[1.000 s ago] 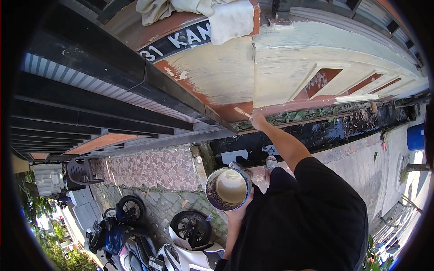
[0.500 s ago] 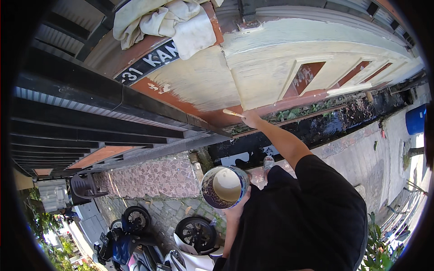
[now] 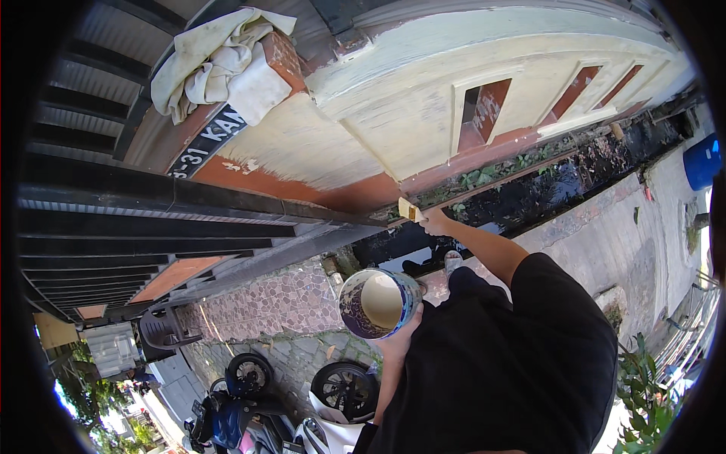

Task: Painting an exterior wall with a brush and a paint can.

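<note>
My left hand (image 3: 402, 340) grips a paint can (image 3: 353, 312) from its side and underneath. Its open top faces me, and cream paint (image 3: 380, 301) lies inside, with dried streaks round the inner wall. Stretched forward, my right hand (image 3: 434, 222) is closed round a flat paintbrush (image 3: 409, 209) with pale bristles. The brush is near the lower edge of a low wall (image 3: 423, 94); it appears apart from the surface. Cream paint covers much of that wall, while a reddish-brown band (image 3: 361, 194) shows along its bottom.
A drainage channel with dark water (image 3: 484, 219) runs between me and the wall. Dark metal bars (image 3: 98, 189) stand at the left. Crumpled cloths (image 3: 219, 72) lie on the wall's end post. Parked motorcycles (image 3: 249, 416), a plastic chair (image 3: 162, 331) and a blue drum (image 3: 702, 163) are around.
My right hand has drawn the brush back from the wall and turned it, so its broad face shows. The can stays in my left hand. The whole view has shifted and tilted.
</note>
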The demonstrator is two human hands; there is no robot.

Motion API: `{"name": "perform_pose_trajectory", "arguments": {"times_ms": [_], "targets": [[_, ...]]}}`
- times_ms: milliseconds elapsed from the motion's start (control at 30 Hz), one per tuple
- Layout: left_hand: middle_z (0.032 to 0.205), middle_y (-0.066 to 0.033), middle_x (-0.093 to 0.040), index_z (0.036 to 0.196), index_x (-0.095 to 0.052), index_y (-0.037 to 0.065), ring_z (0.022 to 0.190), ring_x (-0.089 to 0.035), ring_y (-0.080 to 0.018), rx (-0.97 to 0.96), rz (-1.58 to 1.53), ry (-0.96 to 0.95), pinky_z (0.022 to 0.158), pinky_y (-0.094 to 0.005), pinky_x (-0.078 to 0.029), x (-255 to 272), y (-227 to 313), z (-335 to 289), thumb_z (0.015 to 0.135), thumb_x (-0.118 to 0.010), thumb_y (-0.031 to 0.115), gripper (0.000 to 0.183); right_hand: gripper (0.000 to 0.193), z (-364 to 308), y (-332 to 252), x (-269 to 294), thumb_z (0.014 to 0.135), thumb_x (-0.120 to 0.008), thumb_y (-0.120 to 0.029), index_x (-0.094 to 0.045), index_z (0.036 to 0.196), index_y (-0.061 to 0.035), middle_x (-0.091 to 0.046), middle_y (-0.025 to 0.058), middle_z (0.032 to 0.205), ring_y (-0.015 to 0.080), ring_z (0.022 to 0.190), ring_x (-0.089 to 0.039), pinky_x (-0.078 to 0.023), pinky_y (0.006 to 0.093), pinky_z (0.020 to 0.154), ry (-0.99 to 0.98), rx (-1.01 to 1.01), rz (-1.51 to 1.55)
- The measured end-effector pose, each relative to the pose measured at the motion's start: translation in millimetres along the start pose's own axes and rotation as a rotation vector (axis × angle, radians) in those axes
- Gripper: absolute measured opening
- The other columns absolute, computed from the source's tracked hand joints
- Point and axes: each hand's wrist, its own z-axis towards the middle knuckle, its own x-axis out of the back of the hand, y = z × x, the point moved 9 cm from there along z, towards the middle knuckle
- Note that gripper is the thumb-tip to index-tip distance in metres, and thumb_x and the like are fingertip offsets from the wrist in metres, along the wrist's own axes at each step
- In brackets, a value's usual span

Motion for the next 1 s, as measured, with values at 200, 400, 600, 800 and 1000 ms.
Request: {"name": "perform_pose_trajectory", "arguments": {"times_ms": [200,400,600,800,1000], "targets": [[0.124,-0.0105,-0.075,0.128,-0.069,-0.003,0.112,-0.072,-0.0215,-0.004,-0.013,-0.089,0.105,-0.0367,-0.055,-18.2,-1.6,-4.4,0.079,-0.092,0.000,0.054,0.034,-75.1,26.7,4.2,0.110,-0.058,-0.030,-0.063,0.113,0.0042,-0.077,0.0119,0.083,0.0198,0.058,-0.070,-0.057,0.0336,0.049,-0.049,-0.124,0.185],[0.127,-0.0129,-0.074,0.129,-0.069,-0.004,0.116,-0.071,-0.0223,-0.007,0.023,-0.217,0.107,-0.0370,-0.054,-23.8,-0.2,-1.7,0.080,-0.093,0.000,0.055,0.032,-145.1,105.0,13.2,0.110,-0.056,-0.028,-0.054,0.122,0.0023,-0.072,0.0117,0.078,0.0197,0.046,-0.058,-0.050,0.0373,0.042,0.219,-0.344,0.634],[0.131,-0.0128,-0.071,0.136,-0.063,-0.003,0.120,-0.069,-0.0238,-0.060,-0.088,-0.305,0.109,-0.0379,-0.053,-20.0,11.1,-4.5,0.078,-0.094,0.003,0.066,0.015,-206.6,144.7,6.4,0.101,-0.054,-0.004,-0.062,0.110,0.0048,-0.062,0.0143,0.075,0.0198,0.048,-0.058,-0.043,0.0348,0.040,0.710,-0.539,1.002],[0.135,-0.0132,-0.067,0.141,-0.056,-0.003,0.123,-0.067,-0.0238,-0.182,-0.049,-0.271,0.109,-0.0384,-0.053,-3.7,12.1,-17.7,0.077,-0.096,0.004,0.076,0.019,-194.3,96.6,21.2,0.101,-0.057,-0.001,-0.065,0.118,-0.0008,-0.064,0.0118,0.083,0.0304,0.063,-0.075,-0.060,0.0349,0.050,0.472,-0.336,1.006],[0.136,-0.0126,-0.066,0.144,-0.055,-0.003,0.123,-0.067,-0.0233,-0.170,-0.066,-0.255,0.110,-0.0373,-0.052,-11.4,12.0,-20.9,0.077,-0.096,0.004,0.079,0.019,-145.5,55.2,69.6,0.103,-0.058,-0.007,-0.063,0.121,-0.0013,-0.069,0.0140,0.086,0.0306,0.068,-0.078,-0.060,0.0364,0.050,0.344,-0.224,0.792]]}}
